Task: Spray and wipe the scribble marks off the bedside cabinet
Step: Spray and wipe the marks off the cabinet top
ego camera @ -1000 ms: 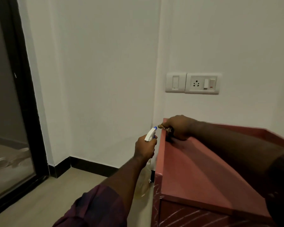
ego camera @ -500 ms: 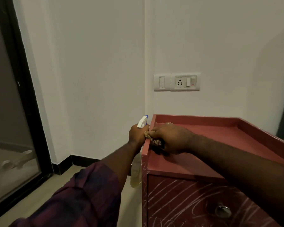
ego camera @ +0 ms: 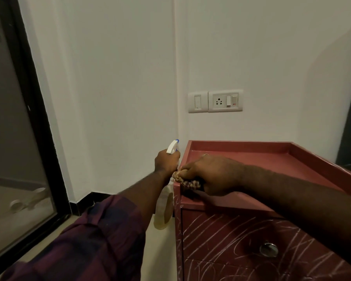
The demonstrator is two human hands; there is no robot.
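At 5 o'clock: cabinet (ego camera: 251, 159), white scribbles (ego camera: 221, 240) on the drawer front. Right hand (ego camera: 213, 175), fingers curled round cloth (ego camera: 187, 181), presses the top's left rim. Left hand (ego camera: 166, 164), at its 9 o'clock, grips spray bottle (ego camera: 164, 207), nozzle seemingly toward the wall.

Bedside cabinet (ego camera: 251, 165): red-brown, raised rim round the top.
Scribble marks (ego camera: 221, 236): white lines across the drawer fronts.
Spray bottle (ego camera: 164, 207): white nozzle, yellowish liquid, upright beside the cabinet's left side.
Cloth (ego camera: 187, 182): bunched, patterned, on the left rim.
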